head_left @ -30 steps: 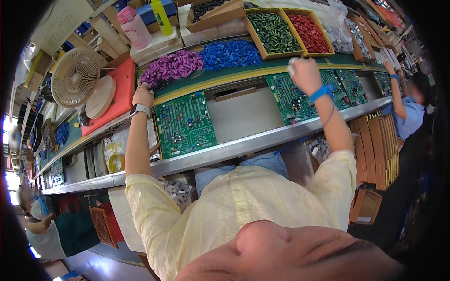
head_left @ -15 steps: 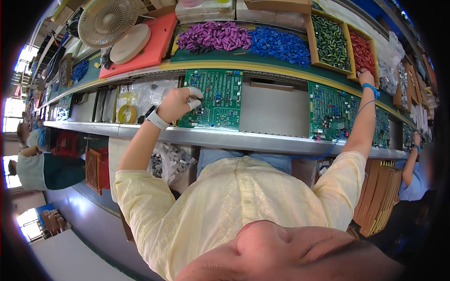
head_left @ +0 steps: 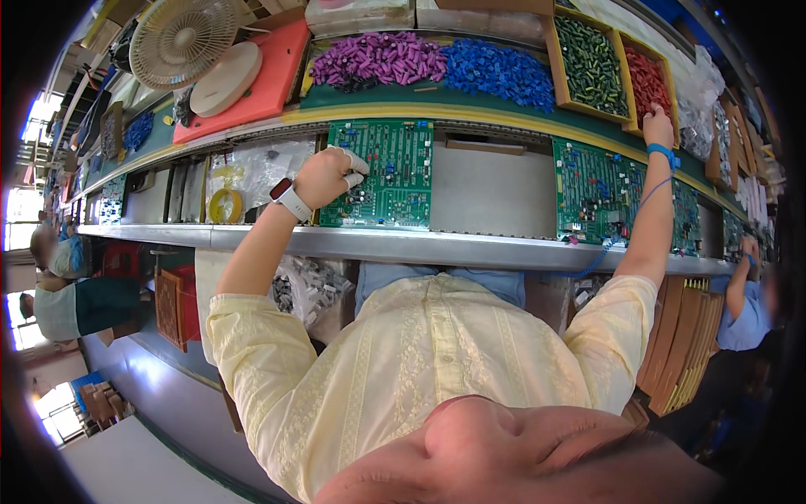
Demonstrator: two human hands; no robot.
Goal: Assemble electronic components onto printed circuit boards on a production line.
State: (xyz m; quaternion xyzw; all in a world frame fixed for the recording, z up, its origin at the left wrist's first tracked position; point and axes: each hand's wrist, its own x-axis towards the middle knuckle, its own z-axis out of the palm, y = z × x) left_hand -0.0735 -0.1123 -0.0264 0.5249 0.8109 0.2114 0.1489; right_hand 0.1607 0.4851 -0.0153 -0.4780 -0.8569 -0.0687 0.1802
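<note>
A green circuit board carrying many small parts lies on the rail line before me. My left hand, with white covers on some fingers, is curled over that board's left side; whatever the fingers hold is hidden. At the far right, my right hand reaches to the near end of a yellow-edged box of small red components. Its fingers are drawn together among the red pieces, and I cannot see what is between them. A blue wrist strap with a coiled cord circles the right wrist.
Green components fill the neighbouring box. Purple components and blue components lie in heaps behind the rail. Another circuit board sits under the strap's cord. A fan stands far left. Other people work at both sides.
My right hand has moved slightly farther into the red components. My left hand has rolled over at the board's left side, turning the watch face up. The boards stay about where they were.
</note>
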